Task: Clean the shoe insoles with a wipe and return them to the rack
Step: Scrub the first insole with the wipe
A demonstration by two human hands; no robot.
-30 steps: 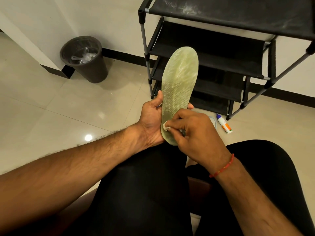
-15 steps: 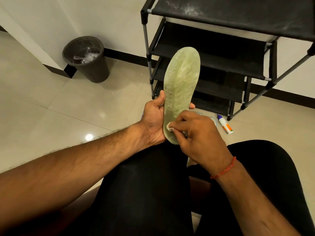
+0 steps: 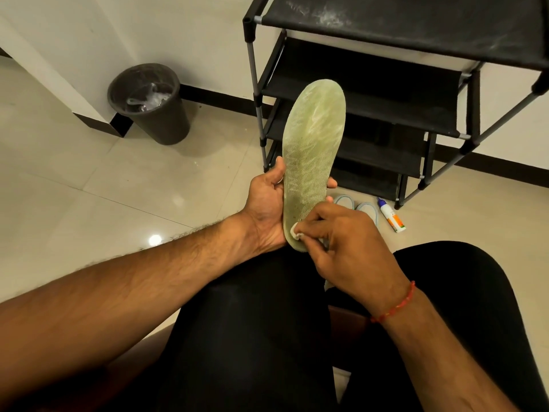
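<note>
A pale green insole (image 3: 313,150) stands upright above my knees, toe end up, its mesh face toward me. My left hand (image 3: 267,205) grips its lower part from the left, thumb on the near edge and fingertips showing past the right edge. My right hand (image 3: 341,236) pinches a small white wipe (image 3: 295,231) and presses it against the heel end of the insole. The black shoe rack (image 3: 371,93) stands just behind, its fabric shelves bare and the top one dusty.
A dark bin (image 3: 151,105) with clear plastic inside stands at the wall to the left. On the tiled floor by the rack's foot lie light blue insoles (image 3: 367,208) and a white tube with an orange label (image 3: 390,215). My black-clad legs fill the foreground.
The insole and both hands stay almost in place. The wipe has shifted slightly along the heel end of the insole.
</note>
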